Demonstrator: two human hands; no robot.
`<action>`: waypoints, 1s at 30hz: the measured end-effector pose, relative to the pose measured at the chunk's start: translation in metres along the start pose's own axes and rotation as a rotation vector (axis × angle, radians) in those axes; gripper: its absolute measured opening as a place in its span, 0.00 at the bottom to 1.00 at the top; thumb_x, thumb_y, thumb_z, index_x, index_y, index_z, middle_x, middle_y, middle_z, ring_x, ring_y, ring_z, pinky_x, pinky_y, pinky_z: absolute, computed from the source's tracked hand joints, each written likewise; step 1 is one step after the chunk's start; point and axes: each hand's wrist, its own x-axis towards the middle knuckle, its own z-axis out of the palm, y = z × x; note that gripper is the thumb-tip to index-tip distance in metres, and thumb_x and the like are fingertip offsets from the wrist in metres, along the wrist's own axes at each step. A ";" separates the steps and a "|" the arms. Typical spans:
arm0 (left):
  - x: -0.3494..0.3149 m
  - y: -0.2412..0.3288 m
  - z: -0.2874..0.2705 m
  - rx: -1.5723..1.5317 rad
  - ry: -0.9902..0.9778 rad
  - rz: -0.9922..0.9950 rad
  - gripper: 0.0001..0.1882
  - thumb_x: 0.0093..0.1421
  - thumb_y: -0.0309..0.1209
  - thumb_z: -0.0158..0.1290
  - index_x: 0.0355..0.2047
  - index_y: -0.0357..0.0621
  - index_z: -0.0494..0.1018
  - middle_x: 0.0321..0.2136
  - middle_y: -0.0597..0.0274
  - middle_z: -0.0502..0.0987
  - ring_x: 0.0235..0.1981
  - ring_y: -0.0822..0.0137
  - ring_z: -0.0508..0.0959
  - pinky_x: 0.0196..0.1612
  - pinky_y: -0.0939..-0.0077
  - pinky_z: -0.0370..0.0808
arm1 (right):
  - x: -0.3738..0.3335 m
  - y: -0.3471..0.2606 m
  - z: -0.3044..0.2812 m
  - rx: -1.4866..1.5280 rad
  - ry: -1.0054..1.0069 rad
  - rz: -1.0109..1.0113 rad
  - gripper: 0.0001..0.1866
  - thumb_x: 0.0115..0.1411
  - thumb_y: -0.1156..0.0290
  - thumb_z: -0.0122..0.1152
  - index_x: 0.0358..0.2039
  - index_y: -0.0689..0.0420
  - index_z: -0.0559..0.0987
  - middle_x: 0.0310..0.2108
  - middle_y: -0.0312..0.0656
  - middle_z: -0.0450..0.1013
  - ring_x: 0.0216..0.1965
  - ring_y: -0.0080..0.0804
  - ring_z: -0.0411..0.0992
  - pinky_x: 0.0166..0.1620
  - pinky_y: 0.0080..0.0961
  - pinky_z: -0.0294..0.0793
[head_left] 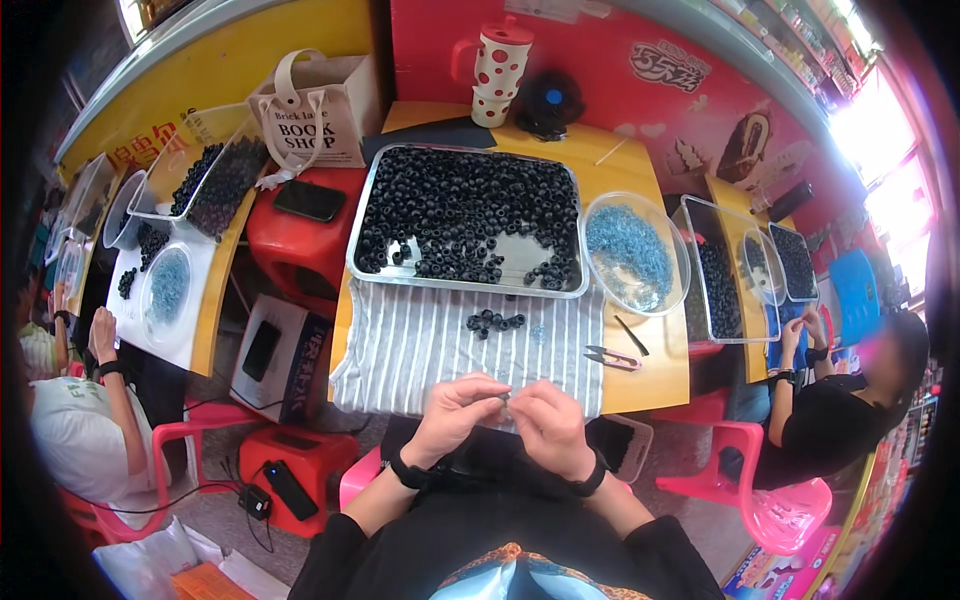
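My left hand [455, 412] and my right hand [549, 425] meet at the near edge of a grey-and-white striped cloth [400, 340]. Both are closed in a pinch, fingertips almost touching, around something too small to make out. Beyond them on the cloth lies a little heap of small round black pieces [494, 322], with a few bluish bits beside it. A metal tray [470, 285] full of the same black pieces stands behind. To its right is a clear round bowl [640, 300] of small light-blue pieces. Pink-handled thread snips [612, 358] lie at the cloth's right edge.
A spotted cup [500, 70] and small black fan [550, 105] stand behind the tray. Left are a cloth bag [320, 110] and a phone [310, 200] on a red stool. People sit at tables on both sides, with similar bins. A dark thin tool [632, 335] lies near the snips.
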 end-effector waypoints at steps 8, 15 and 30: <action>0.003 0.000 -0.014 -0.161 -0.106 -0.055 0.11 0.61 0.19 0.54 0.43 0.35 0.78 0.36 0.62 0.76 0.32 0.74 0.78 0.34 0.84 0.76 | 0.007 0.006 0.000 0.413 -0.047 0.237 0.05 0.52 0.86 0.62 0.29 0.63 0.79 0.27 0.41 0.74 0.28 0.28 0.75 0.29 0.22 0.71; 0.006 0.001 -0.014 -0.117 -0.103 -0.065 0.10 0.60 0.20 0.55 0.42 0.35 0.78 0.36 0.61 0.77 0.30 0.74 0.78 0.30 0.85 0.74 | 0.008 0.019 -0.001 0.455 -0.110 0.278 0.03 0.52 0.84 0.64 0.28 0.64 0.79 0.25 0.38 0.73 0.25 0.19 0.72 0.28 0.17 0.69; 0.019 -0.009 -0.035 -0.423 -0.091 -0.088 0.11 0.61 0.21 0.56 0.44 0.33 0.76 0.37 0.60 0.75 0.29 0.69 0.78 0.31 0.81 0.76 | 0.068 0.044 -0.006 -0.447 -0.084 0.084 0.07 0.55 0.75 0.58 0.35 0.57 0.78 0.22 0.46 0.72 0.29 0.47 0.75 0.29 0.41 0.71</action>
